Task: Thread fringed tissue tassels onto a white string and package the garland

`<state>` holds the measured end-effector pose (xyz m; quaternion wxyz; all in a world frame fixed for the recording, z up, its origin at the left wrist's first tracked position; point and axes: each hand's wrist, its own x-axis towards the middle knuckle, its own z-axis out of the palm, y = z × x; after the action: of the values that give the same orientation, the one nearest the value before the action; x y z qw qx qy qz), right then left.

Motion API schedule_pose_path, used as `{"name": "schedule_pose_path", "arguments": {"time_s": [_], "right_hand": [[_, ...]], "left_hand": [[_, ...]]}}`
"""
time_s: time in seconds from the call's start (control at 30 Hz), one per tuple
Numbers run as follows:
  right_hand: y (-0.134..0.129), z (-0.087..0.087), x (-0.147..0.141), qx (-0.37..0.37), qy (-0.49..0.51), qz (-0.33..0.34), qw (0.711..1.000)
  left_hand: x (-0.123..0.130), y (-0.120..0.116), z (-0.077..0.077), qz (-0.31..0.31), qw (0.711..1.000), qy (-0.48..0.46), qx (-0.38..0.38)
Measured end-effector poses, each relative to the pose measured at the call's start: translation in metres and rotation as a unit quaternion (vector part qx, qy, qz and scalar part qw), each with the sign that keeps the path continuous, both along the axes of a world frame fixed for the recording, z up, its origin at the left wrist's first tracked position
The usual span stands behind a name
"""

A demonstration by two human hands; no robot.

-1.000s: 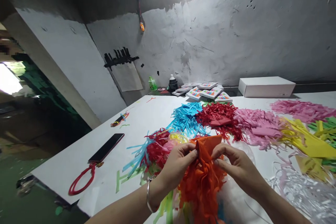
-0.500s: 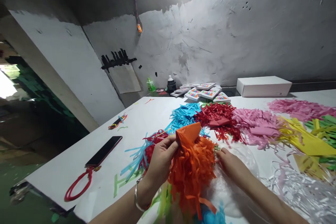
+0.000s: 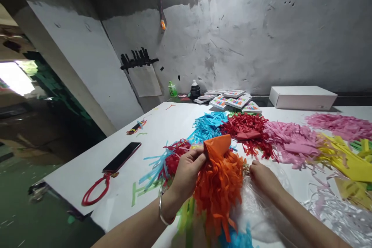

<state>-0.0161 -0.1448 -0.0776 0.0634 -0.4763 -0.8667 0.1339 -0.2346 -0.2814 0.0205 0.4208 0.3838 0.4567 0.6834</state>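
Note:
My left hand (image 3: 187,172), with a silver bangle at the wrist, pinches the folded top of an orange fringed paper tassel (image 3: 219,186). The fringe hangs down in crumpled strips. To the right of it, my right hand (image 3: 264,178) has its fingers closed at a small yellowish strand by the tassel's side; what it grips is partly hidden. Clear plastic (image 3: 261,213) lies under my right forearm. Behind my left hand is a dark red and blue fringe bundle (image 3: 174,161). A blue fringe (image 3: 236,238) shows below the orange one.
Fringed bundles in blue (image 3: 209,126), red (image 3: 247,130), pink (image 3: 293,141) and yellow (image 3: 343,159) lie across the white table (image 3: 162,124). Silvery strips (image 3: 340,217) are at right. A phone (image 3: 123,157) with a red strap, printed packets (image 3: 236,102) and a white box (image 3: 302,97) also rest there.
The view has turned slightly left, so things sit further right in it. My left hand keeps its pinch on the orange tassel, and my right hand stays closed beside it.

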Motion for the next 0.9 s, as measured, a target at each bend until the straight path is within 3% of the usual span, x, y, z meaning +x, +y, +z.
{"name": "schedule_pose_path", "arguments": {"time_s": [0.2, 0.33, 0.4, 0.53, 0.57, 0.7, 0.9], "right_hand": [[-0.002, 0.016, 0.006, 0.027, -0.020, -0.007, 0.999], [-0.032, 0.054, 0.008, 0.097, 0.016, -0.014, 0.995], [-0.056, 0.079, 0.003, 0.137, 0.074, 0.028, 0.987], [-0.095, 0.116, -0.016, 0.206, 0.311, 0.167, 0.913], [-0.100, 0.119, -0.021, 0.204, 0.335, 0.178, 0.903], [-0.101, 0.115, -0.031, 0.159, 0.332, 0.175, 0.913], [-0.092, 0.114, -0.027, 0.104, 0.357, 0.162, 0.914]], "left_hand": [[0.003, -0.004, 0.001, -0.007, 1.000, 0.008, -0.006], [0.005, -0.005, -0.001, -0.013, 1.000, 0.011, -0.002], [0.008, -0.005, 0.000, -0.018, 1.000, 0.017, 0.001], [0.020, -0.008, 0.005, -0.023, 0.999, 0.043, 0.010], [0.023, -0.008, 0.006, -0.022, 0.998, 0.051, 0.014], [0.027, -0.011, 0.004, -0.021, 0.997, 0.075, 0.006], [0.024, -0.013, -0.003, -0.024, 0.996, 0.083, -0.015]]}}
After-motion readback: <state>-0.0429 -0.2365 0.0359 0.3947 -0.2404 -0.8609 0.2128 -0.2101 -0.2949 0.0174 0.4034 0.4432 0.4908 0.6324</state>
